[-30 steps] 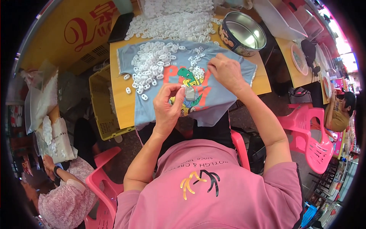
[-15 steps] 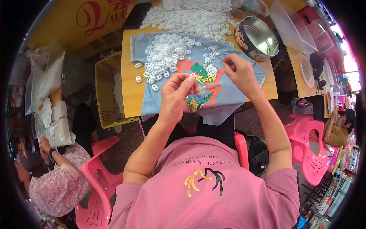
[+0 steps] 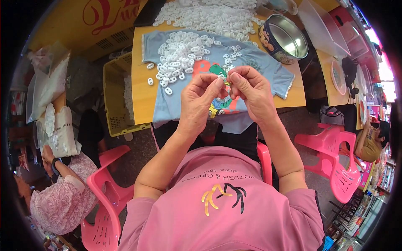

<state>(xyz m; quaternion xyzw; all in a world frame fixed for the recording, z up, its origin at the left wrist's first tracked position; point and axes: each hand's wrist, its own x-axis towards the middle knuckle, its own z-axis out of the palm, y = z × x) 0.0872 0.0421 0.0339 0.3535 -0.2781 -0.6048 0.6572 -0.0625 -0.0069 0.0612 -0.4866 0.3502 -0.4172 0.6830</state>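
Note:
Over the grey-blue T-shirt [image 3: 167, 109] with a dinosaur print, my two hands meet with fingertips close together. My left hand [image 3: 202, 97] pinches a small white plastic piece [image 3: 221, 77] between thumb and forefinger. Beside it my right hand [image 3: 252, 90] is closed in a pinch; what lies between its fingertips is hidden. A pile of white oval pieces with two holes each [image 3: 184, 52] covers the shirt's left part, with a few strays at its edge. Several small squarish white pieces [image 3: 230, 57] lie just beyond my right hand.
A larger heap of white pieces [image 3: 205, 19] spreads across the table's far side. To its right stands a round metal tin [image 3: 289, 37]. A yellow crate [image 3: 115, 98] is left of the table [image 3: 142, 94]. Pink chairs [image 3: 111, 184] flank me; another person [image 3: 63, 198] works at left.
My right hand has come left and down from beside the tin to meet my left hand. The left hand keeps its pinch on the white piece, and the view has shifted slightly.

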